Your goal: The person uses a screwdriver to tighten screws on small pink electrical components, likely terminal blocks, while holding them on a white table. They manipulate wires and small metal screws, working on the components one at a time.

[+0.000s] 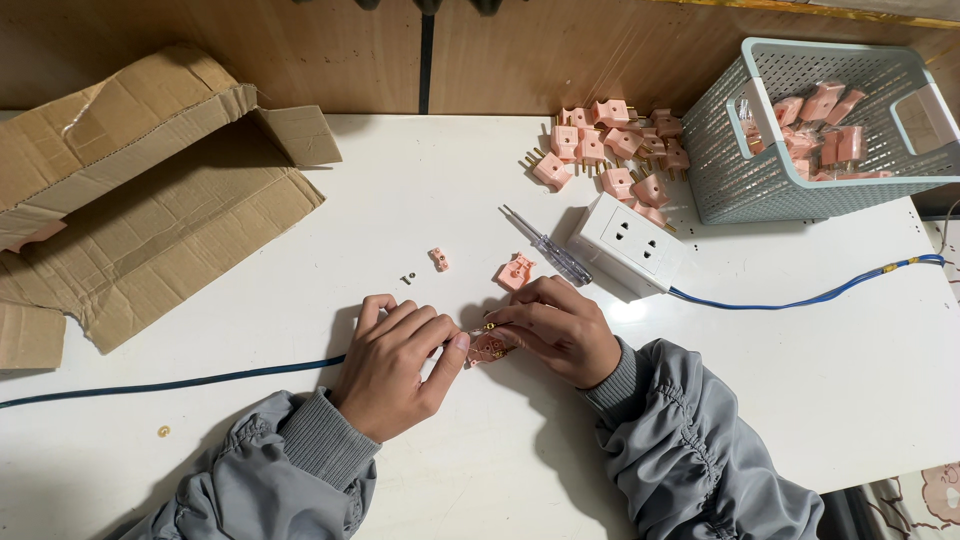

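Observation:
My left hand (395, 362) and my right hand (560, 328) meet at the middle of the white table (780, 370), both pinching a small pink plug body (489, 347) with brass parts. A dark blue cable (170, 383) runs from the left under my left hand toward the plug. Just beyond my fingers lie a pink plug cover (516, 272), a small pink clamp piece (439, 259) and a tiny dark screw (407, 277). A clear-handled screwdriver (548, 247) lies beside the cover.
A white socket box (630, 245) with a blue lead (810, 297) sits behind my right hand. A heap of pink plugs (610, 150) lies at the back. A pale green basket (770, 180) holds more. Flattened cardboard (140, 190) covers the left.

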